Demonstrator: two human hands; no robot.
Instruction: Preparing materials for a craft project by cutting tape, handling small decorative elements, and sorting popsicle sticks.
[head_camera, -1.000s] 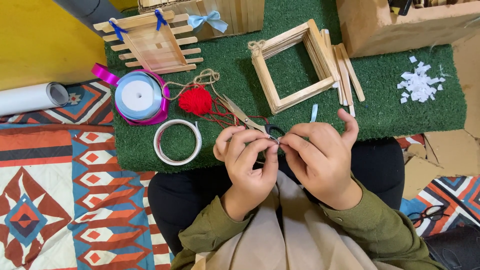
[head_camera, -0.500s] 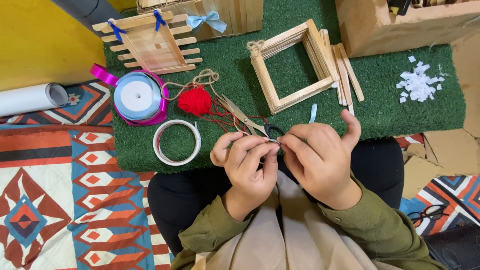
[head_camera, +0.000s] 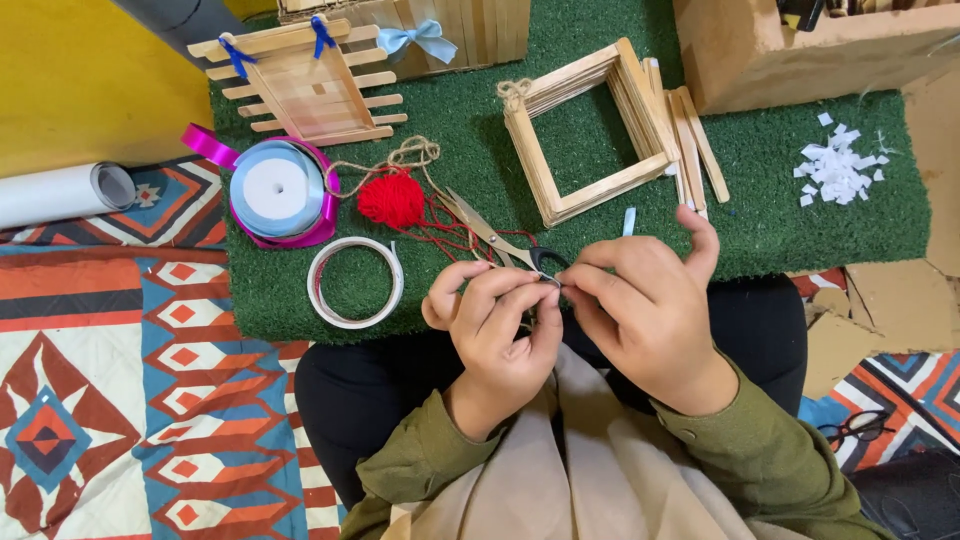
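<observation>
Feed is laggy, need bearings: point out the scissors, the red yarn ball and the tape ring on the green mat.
scissors (head_camera: 487, 229): head view, on the metal blades.
red yarn ball (head_camera: 391, 199): head view, middle of the ball.
tape ring (head_camera: 318, 306): head view, on its white left rim.

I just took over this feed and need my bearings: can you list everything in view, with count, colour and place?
green turf mat: one, green, work surface ahead of the lap
square stick frame: one, pale wood, mat centre
loose sticks: several, pale wood, right of the frame
stick ladder piece: one, pale wood with blue bows, top left
ribbon spool: one, light blue over magenta, mat left
red yarn ball: one, red, beside the spool
tape ring: one, white, mat front edge
scissors: one, metal with dark handles, by the hands
paper scraps: a pile, white, mat right
paper roll: one, white, far left
eyeglasses: one, dark, floor at right
left hand: fingertips pinching something too small to tell
right hand: meeting the left hand's fingertips
</observation>
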